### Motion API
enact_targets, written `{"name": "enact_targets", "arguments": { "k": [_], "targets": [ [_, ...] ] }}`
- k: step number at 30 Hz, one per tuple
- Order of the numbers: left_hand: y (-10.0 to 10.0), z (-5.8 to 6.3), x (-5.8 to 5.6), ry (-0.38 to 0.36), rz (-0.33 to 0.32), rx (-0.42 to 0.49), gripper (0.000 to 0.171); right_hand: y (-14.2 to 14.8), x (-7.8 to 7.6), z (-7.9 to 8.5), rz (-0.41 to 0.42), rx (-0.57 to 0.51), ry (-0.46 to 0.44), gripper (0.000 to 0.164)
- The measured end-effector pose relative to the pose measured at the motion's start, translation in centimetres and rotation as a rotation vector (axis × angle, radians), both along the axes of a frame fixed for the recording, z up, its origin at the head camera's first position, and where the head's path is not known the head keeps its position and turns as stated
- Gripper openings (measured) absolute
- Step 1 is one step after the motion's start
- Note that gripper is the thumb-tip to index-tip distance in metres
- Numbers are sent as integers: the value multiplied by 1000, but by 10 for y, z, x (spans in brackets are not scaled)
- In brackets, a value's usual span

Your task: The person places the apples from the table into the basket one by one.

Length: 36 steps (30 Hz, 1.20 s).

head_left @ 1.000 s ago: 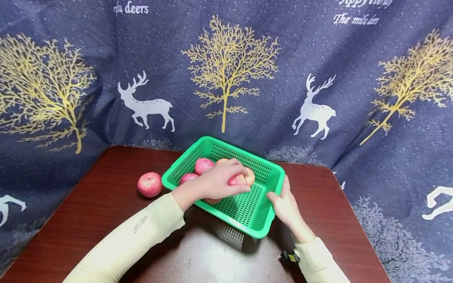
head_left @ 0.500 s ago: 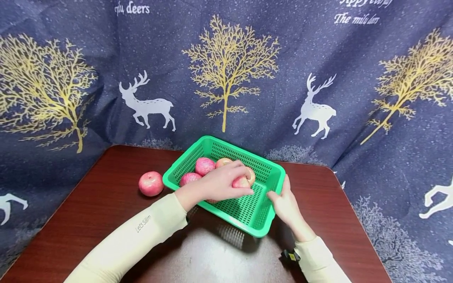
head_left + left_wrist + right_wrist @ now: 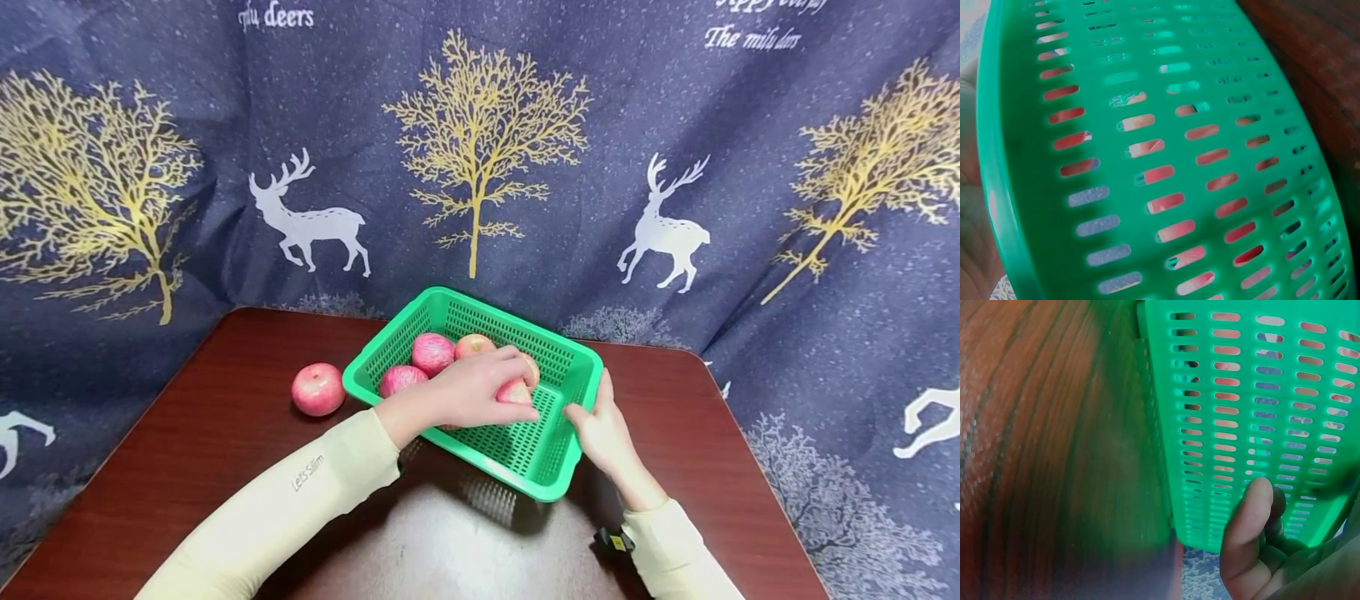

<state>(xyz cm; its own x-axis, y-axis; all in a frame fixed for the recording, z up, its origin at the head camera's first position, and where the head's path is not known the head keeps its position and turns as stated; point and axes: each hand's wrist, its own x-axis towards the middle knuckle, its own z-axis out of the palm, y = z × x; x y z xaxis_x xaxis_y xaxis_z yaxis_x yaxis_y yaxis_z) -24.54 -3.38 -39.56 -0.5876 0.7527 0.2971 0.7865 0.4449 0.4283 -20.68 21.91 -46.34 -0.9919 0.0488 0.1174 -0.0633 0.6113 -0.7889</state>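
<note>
In the head view, a green slotted plastic basket stands at an angle on the table, holding several red apples. My left hand reaches over its front rim and grips an apple inside; the palm hides part of that fruit. Close behind it shows the edge of a yellowish apple. My right hand holds the basket's right end, thumb over the rim and fingers outside. In the right wrist view, curled fingers lie against the slotted wall. The left wrist view is mostly basket wall.
One red apple rests on the brown wooden table, left of the basket. A dark blue cloth printed with deer and trees hangs behind the table's far edge.
My left hand has shifted slightly right and toward me with its apple, uncovering more of the apples behind and to the left. The right hand and basket stay almost still.
</note>
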Motion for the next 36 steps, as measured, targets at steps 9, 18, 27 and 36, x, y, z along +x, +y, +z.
{"name": "enact_targets", "arguments": {
  "k": [9, 18, 27, 36],
  "targets": [
    [6, -11, -1, 80, -118, -8, 45, -1, 1, 2, -2, -12, -1, 91],
    [9, -22, 3, 50, -115, -138, 57, -2, 2, 3, 4, -23, -14, 90],
    [11, -33, 4, 43, -125, -177, 49, -3, 1, 2, -10, -3, -20, 90],
    [12, -38, 4, 5, -134, -229, 48, -2, 2, 4, -1, -14, -25, 91]
  ]
}}
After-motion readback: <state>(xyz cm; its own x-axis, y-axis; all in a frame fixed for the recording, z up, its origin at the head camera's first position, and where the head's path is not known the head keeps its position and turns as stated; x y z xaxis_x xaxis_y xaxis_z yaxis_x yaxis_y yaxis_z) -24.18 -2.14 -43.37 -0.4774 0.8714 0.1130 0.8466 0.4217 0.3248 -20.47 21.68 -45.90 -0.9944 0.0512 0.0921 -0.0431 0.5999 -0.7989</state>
